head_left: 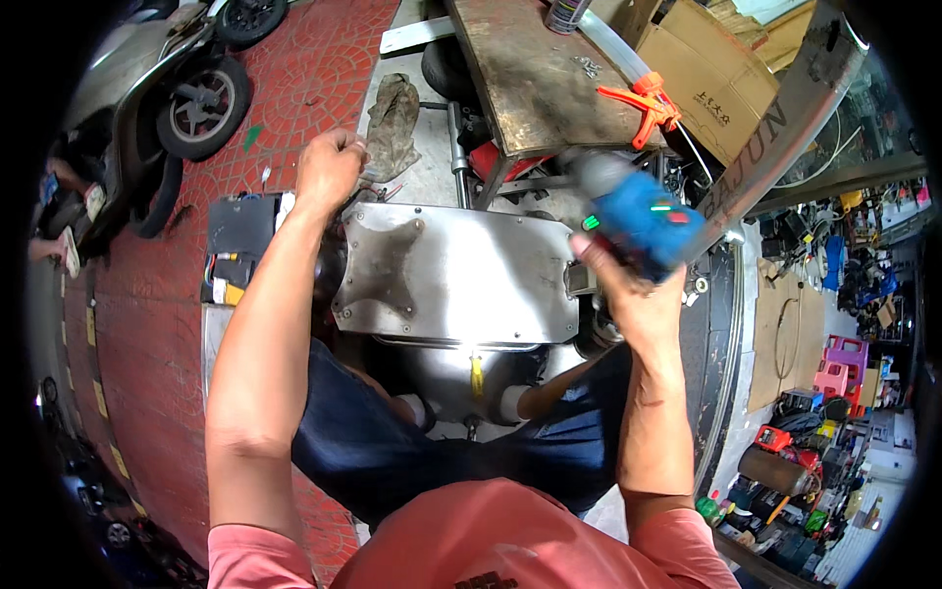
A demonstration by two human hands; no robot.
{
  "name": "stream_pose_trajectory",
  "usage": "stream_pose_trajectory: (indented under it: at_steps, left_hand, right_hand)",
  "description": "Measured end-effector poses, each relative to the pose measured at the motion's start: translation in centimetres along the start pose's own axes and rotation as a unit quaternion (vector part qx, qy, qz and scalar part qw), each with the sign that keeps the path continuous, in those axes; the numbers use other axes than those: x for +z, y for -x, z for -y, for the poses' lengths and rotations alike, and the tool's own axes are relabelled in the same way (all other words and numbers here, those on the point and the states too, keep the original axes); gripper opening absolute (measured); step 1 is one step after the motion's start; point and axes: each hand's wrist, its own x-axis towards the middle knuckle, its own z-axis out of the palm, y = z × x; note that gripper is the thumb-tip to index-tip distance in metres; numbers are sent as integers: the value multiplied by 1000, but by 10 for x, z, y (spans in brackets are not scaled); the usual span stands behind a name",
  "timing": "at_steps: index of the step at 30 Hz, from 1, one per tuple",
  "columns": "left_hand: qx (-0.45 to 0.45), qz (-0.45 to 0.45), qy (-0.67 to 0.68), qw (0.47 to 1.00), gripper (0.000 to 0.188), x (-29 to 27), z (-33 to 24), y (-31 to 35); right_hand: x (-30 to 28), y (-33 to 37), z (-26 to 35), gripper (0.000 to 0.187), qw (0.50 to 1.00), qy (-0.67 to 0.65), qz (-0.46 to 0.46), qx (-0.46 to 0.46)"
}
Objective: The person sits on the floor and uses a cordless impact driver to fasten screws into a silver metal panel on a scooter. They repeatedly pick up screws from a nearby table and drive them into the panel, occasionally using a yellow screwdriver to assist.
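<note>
Starting far left: a parked scooter (137, 108), out on the red paving (304, 64), well apart from the hands. Next in, a dark box (240, 224) with coloured wires, just beside the left forearm (263, 353). And here, the left hand (332, 172): curled narrow, off the upper left corner of the metal plate (461, 270), perhaps for clearance; anything pinched inside, cannot tell. Just beyond, a crumpled grey cloth (392, 123), maybe kept close for wiping. Centre stage, that plate, straight ahead of the spread legs (368, 452), likely for equal reach from both sides. Up on the bench (520, 83), small metal bits (587, 67), perhaps heaped against straying. Now right: a blue power tool (643, 221), blurred, wrapped in the right hand (646, 299), thumb alongside, presumably for steadiness. Beyond, an orange applicator gun (648, 103), seemingly parked aside.
</note>
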Motion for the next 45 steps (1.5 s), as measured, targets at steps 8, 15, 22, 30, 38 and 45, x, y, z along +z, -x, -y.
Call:
stream_pose_trajectory:
  at_steps: [8,15,22,30,38,45]
  left_hand:
    - [59,18,-73,995,21,48,-58,6]
    - [247,44,-149,957,24,148,-136,-77]
    - [239,20,-166,957,30,255,-191,-176]
    - [157,31,-279,947,28,293,-224,-198]
    - [181,11,-173,968,33,271,-216,-176]
    - [-131,246,329,902,10,204,-168,-134]
  right_hand:
    - [-3,6,-20,28,850,378,366,-20]
    - [4,12,-31,24,751,372,546,10]
    - [-2,21,-31,26,779,361,513,-25]
    - [-18,11,-35,25,786,336,518,23]
    - [-22,2,-31,25,776,362,515,41]
    - [-25,0,-35,28,779,370,501,72]
